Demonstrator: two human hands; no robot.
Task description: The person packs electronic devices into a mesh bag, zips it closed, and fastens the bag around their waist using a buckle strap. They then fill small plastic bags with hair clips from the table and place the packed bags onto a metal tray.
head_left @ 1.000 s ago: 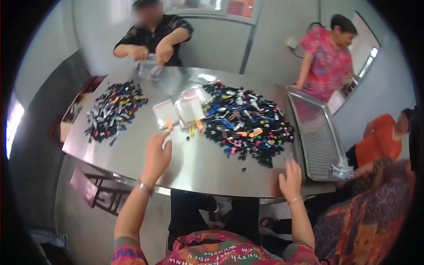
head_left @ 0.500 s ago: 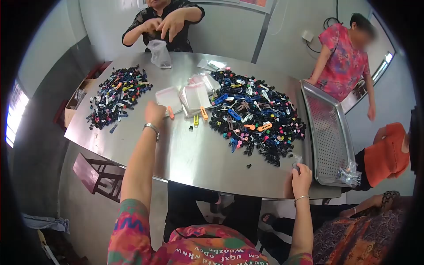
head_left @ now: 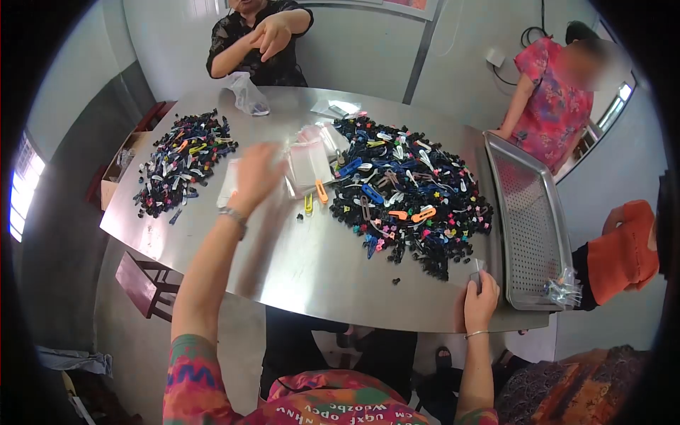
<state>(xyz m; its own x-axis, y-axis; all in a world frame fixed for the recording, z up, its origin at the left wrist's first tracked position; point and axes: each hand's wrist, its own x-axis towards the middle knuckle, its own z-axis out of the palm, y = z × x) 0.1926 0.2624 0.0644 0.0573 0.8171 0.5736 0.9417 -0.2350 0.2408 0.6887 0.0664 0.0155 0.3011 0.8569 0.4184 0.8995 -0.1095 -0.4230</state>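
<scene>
Gripping a flat clear bag lengthwise away, blurred left hand; right hand pinching a small packet.

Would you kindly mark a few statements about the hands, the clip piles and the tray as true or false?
1. The left hand is raised over the small clear bags near the table's middle. True.
2. The right hand rests inside the perforated metal tray. False: it is at the table's near edge, beside the tray, holding a small clear item.
3. There are two piles of small clips, and the larger pile lies next to the tray. True.
4. The smaller pile sits in the tray. False: it lies on the tabletop's far left.
5. The tray is heaped with clips. False: it is mostly bare, with one clear bag at its near corner.
</scene>
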